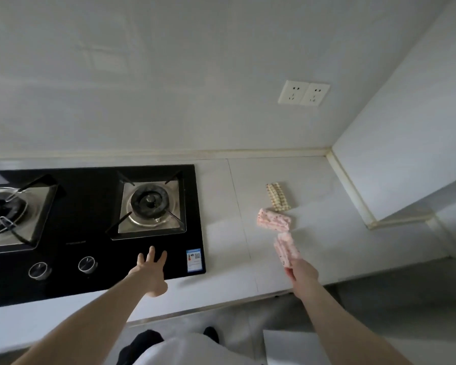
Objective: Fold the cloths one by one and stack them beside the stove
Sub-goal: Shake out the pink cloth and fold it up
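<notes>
Right hand (pixel 302 272): fingers pinching folded pink cloth (pixel 286 248), near tabletop (pixel 221 206) front edge.
Left hand (pixel 152 272): fingers spread over stove (pixel 95 259).

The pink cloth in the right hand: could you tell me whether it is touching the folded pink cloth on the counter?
Apart. The head view shows a strip of bare counter between the held pink cloth in the right hand and the folded pink cloth.

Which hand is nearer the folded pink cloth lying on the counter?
Right. The right hand holds another pink cloth just in front of the folded pink cloth. The left hand is spread over the stove edge, well to its left.
</notes>
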A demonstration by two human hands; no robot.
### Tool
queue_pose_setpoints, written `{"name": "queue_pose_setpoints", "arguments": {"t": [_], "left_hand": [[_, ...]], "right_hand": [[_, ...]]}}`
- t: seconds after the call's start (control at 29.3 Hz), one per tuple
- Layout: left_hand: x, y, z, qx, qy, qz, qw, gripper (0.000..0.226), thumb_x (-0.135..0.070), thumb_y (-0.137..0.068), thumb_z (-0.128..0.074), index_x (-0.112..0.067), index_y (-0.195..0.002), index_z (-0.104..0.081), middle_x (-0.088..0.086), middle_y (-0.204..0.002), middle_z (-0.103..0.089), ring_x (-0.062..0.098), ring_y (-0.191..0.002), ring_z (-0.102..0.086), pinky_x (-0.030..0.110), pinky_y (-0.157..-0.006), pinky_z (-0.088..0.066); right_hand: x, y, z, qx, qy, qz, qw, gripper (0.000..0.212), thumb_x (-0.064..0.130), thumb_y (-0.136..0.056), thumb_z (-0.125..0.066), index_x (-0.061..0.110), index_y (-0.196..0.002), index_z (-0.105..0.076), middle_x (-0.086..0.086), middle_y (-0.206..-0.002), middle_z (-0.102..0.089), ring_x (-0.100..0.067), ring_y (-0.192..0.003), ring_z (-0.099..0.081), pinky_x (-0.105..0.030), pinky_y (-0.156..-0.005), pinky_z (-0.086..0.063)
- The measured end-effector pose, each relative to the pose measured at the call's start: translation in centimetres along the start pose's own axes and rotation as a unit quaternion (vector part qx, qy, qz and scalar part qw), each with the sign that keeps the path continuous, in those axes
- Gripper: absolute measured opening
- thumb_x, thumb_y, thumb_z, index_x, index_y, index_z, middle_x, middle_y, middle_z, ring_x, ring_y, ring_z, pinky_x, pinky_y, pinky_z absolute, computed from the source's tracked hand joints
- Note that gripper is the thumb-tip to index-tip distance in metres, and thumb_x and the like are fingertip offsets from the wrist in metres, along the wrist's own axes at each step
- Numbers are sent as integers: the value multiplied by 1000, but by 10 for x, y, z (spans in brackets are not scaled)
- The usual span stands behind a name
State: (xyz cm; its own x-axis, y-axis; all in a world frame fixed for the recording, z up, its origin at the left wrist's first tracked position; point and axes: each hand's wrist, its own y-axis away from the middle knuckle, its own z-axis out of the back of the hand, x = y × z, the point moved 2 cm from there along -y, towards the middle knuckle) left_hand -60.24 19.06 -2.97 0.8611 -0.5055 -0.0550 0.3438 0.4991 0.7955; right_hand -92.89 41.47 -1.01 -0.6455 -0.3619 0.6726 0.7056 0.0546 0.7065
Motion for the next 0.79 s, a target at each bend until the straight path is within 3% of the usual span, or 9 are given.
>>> {"name": "queue_pose_setpoints", "arguments": {"t": [0.1,0.21,0.27,0.34,0.38,0.41,0.55,0.68,0.79], "left_hand": [[-3,1,1,0,-8,31,999,98,-20,-95,-52,-29,-160,21,11,-166,31,44,-155,11,51,-122,-30],[-8,-3,3,3,2,41,999,99,-21,-95,-53,-31,-160,21,9,-166,31,43,-156,10,50,-123,-31],[-9,-1,4,6,4,46,999,99,-22,-95,-54,-32,-160,20,9,-166,31,42,-156,10,48,-123,-31],[-12,-1,4,9,20,54,998,100,-22,-93,-54,-32,-160,20,8,-166,30,41,-156,10,47,-122,-33],[-11,-2,5,3,18,51,999,100,-22,-93,-54,-33,-160,20,7,-166,30,41,-156,10,47,-122,-33],[-11,-2,5,-1,17,47,999,100,-21,-93,-54,-32,-160,20,7,-167,30,41,-156,10,47,-122,-32],[-8,-4,-1,6,11,68,998,101,-19,-92,-52,-33,-159,22,7,-166,32,41,-156,12,47,-122,-33],[-13,-8,3,18,23,59,998,103,-18,-93,-54,-32,-158,25,8,-164,35,41,-155,16,53,-125,-20],[-12,-1,8,-11,41,55,998,96,-22,-94,-52,-34,-161,16,6,-167,28,39,-157,10,52,-126,-22]], "right_hand": [[31,-37,7,-8,-43,28,999,26,30,-96,-71,6,-91,-62,-9,-90,-64,-17,-73,-59,-32,-76,-54],[63,-63,11,16,-43,51,998,14,28,-99,-63,14,-102,-64,-18,-119,-67,-22,-85,-66,-40,-91,-55],[69,-80,11,-9,128,91,988,44,30,-94,-67,9,-130,-54,-22,-139,-56,-35,-112,-64,-44,-101,-52],[61,-88,5,-4,406,170,898,67,30,-93,-65,13,-152,-37,-15,-159,-36,-36,-140,-44,-42,-112,-41],[51,-91,1,21,510,220,831,68,28,-95,-62,14,-155,-34,-11,-164,-27,-33,-147,-35,-41,-116,-38],[43,-93,-2,44,558,238,794,69,29,-96,-60,14,-157,-31,-7,-168,-20,-30,-151,-26,-42,-119,-34],[69,-110,-15,89,612,161,769,84,44,-101,-51,10,-163,-7,-10,-172,3,-29,-158,2,-39,-128,-10],[72,-66,-20,20,589,247,770,78,34,-96,-58,17,-162,-19,-8,-170,-10,-30,-156,-10,-44,-123,-25],[11,-7,-37,72,554,335,759,67,22,-97,-59,20,-158,-30,-2,-169,-19,-25,-155,-16,-42,-123,-28]]}}
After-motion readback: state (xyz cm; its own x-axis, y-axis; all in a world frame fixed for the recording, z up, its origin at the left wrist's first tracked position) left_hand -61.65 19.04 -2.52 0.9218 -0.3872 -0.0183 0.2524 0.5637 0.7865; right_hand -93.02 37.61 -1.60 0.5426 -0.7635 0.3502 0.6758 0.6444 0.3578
